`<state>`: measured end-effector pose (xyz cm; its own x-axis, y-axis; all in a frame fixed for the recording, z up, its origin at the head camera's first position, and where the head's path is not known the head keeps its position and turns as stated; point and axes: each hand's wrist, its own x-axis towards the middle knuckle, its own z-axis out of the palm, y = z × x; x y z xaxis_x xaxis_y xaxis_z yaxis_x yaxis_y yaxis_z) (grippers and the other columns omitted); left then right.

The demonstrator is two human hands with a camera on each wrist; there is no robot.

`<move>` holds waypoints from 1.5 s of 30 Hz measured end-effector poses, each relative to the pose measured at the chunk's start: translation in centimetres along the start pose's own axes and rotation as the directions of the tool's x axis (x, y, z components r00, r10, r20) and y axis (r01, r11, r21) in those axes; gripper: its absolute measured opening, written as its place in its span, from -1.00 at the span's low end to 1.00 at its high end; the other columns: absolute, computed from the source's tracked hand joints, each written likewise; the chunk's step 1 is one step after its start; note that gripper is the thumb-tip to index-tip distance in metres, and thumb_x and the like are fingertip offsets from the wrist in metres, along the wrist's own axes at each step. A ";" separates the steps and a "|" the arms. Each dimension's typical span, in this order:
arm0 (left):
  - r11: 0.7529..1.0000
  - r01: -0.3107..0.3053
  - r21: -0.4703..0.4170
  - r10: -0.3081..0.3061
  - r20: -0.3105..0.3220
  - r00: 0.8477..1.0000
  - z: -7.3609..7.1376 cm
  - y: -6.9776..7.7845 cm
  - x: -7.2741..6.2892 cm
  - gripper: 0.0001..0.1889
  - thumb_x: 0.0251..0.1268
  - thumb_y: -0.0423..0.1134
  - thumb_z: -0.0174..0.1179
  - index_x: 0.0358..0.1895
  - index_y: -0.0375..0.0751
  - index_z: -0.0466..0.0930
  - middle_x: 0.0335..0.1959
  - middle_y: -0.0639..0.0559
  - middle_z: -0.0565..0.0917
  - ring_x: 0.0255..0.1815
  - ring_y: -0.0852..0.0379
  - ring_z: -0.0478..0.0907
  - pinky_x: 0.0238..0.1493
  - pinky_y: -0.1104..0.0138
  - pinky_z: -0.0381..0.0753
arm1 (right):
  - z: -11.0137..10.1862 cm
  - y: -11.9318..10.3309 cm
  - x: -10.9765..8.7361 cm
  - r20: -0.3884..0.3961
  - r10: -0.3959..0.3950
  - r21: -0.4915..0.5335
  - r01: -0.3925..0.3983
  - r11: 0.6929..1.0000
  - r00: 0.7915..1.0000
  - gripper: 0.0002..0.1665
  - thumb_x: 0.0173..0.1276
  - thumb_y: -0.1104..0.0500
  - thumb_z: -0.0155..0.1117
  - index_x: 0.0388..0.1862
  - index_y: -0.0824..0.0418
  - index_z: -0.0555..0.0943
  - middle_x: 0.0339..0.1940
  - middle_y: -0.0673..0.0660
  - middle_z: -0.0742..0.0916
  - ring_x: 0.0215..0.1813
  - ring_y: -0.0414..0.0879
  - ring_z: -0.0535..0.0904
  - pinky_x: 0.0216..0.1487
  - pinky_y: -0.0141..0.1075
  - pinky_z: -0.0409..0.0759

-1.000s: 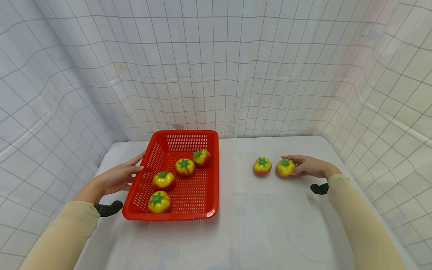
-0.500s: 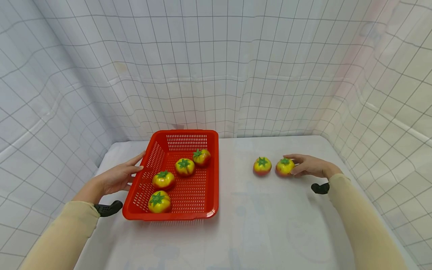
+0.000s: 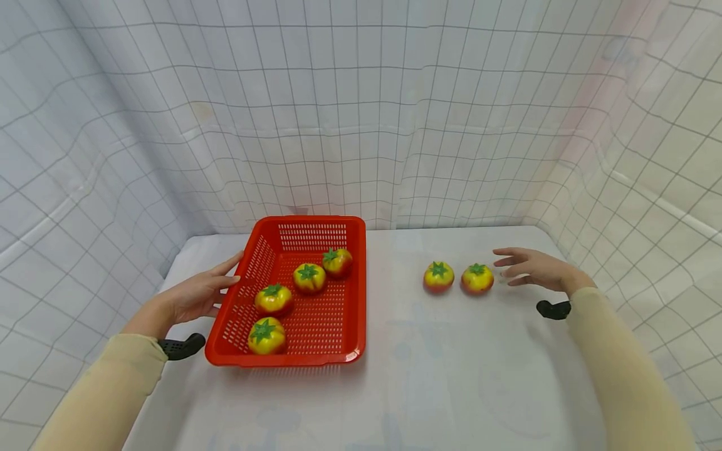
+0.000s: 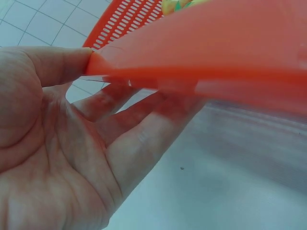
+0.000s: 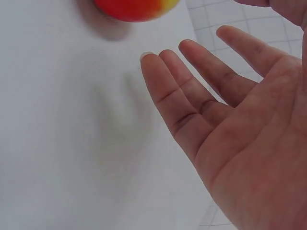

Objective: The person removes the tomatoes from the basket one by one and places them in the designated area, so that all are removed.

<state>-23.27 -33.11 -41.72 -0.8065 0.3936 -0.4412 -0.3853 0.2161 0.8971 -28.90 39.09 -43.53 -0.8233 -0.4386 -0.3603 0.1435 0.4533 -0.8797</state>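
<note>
My left hand (image 3: 197,295) holds the left rim of a red plastic basket (image 3: 356,313). In the left wrist view the thumb lies at the rim's top edge and the other fingers reach under it. Inside the basket sit several red-and-yellow tomatoes with green star-shaped tops, one of them a tomato (image 3: 267,336) in the near left corner. My right hand (image 3: 536,269) is off the table with fingers extended, holding nothing. Just left of its fingertips lies a loose tomato (image 3: 477,279); the right wrist view shows the red underside of a tomato (image 5: 136,7) beyond the fingers.
A second loose tomato (image 3: 438,277) lies on the white table (image 3: 440,376), between the basket and the first loose one. White grid-patterned curtains (image 3: 361,125) enclose the table at the back and on both sides.
My right hand has let go of the right-hand loose tomato and drawn back to the right, its fingers spreading. That tomato stays in place. The left hand and basket have hardly moved.
</note>
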 end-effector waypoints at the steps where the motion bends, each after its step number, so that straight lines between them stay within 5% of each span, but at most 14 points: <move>1: 1.000 0.000 0.000 0.000 0.001 1.000 0.0 0.0 0.0 -0.21 0.68 -0.10 -0.06 0.66 0.38 -0.42 0.59 -0.40 0.06 0.19 -0.20 0.61 0.10 -0.13 0.63 | -0.2 -0.2 -0.2 -0.004 -0.014 -0.002 0.014 1.000 1.000 -0.11 0.49 0.24 0.23 0.66 0.30 0.04 0.59 0.44 0.22 0.49 0.36 0.27 0.29 -0.06 0.57; 5: 1.000 -0.007 0.006 0.007 0.014 1.000 0.1 0.1 -0.1 -0.21 0.69 -0.10 -0.08 0.65 0.36 -0.45 0.59 -0.43 0.02 0.20 -0.20 0.60 0.10 -0.14 0.62 | -0.8 -0.9 -1.0 -0.049 -0.052 -0.026 0.051 0.998 0.997 -0.18 0.54 0.19 0.19 0.64 0.30 0.09 0.57 0.47 0.24 0.46 0.30 0.33 0.24 -0.12 0.60; 12: 1.000 0.006 0.007 -0.006 0.000 1.000 0.2 0.3 -0.2 -0.21 0.69 -0.10 -0.07 0.65 0.37 -0.43 0.59 -0.40 0.04 0.21 -0.20 0.60 0.10 -0.12 0.63 | -1.0 -2.4 -1.3 -0.118 -0.144 -0.084 0.134 0.987 0.983 -0.26 0.61 0.08 0.12 0.61 0.31 0.15 0.48 0.41 0.38 0.18 -0.24 0.60 0.18 -0.26 0.62; 21: 1.000 0.006 0.003 -0.006 0.013 1.000 0.2 0.4 -0.5 -0.20 0.68 -0.09 -0.07 0.65 0.38 -0.46 0.60 -0.40 0.01 0.22 -0.19 0.58 0.11 -0.11 0.64 | 1.2 -5.1 -0.3 -0.099 -0.230 -0.088 0.222 0.971 0.968 -0.33 0.62 0.12 0.12 0.57 0.35 0.24 0.45 0.44 0.42 0.20 -0.16 0.62 0.19 -0.23 0.63; 28: 0.999 0.034 -0.006 -0.034 0.014 0.999 0.3 0.9 -0.3 -0.22 0.70 -0.14 -0.12 0.65 0.37 -0.46 0.61 -0.39 0.00 0.23 -0.22 0.57 0.12 -0.13 0.62 | 3.5 -7.1 0.8 -0.039 -0.235 -0.150 0.227 0.962 0.971 -0.36 0.54 0.15 0.23 0.54 0.17 0.35 0.41 0.21 0.54 0.36 0.12 0.52 0.25 -0.18 0.58; 45: 0.996 0.089 -0.027 -0.090 -0.043 0.995 1.6 2.5 -0.3 -0.23 0.71 -0.23 -0.18 0.64 0.31 -0.51 0.60 -0.44 -0.01 0.30 -0.34 0.48 0.12 -0.17 0.61 | 10.1 -13.8 3.0 0.165 -0.247 -0.267 0.284 0.921 0.955 -0.45 0.45 -0.02 0.34 0.40 -0.22 0.52 0.30 -0.07 0.64 0.29 -0.05 0.57 0.35 0.00 0.47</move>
<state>-23.25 -31.32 -39.40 -0.7870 0.3339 -0.5188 -0.4677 0.2256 0.8546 -27.81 23.68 -35.62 -0.7310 -0.6587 -0.1781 -0.2481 0.4998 -0.8298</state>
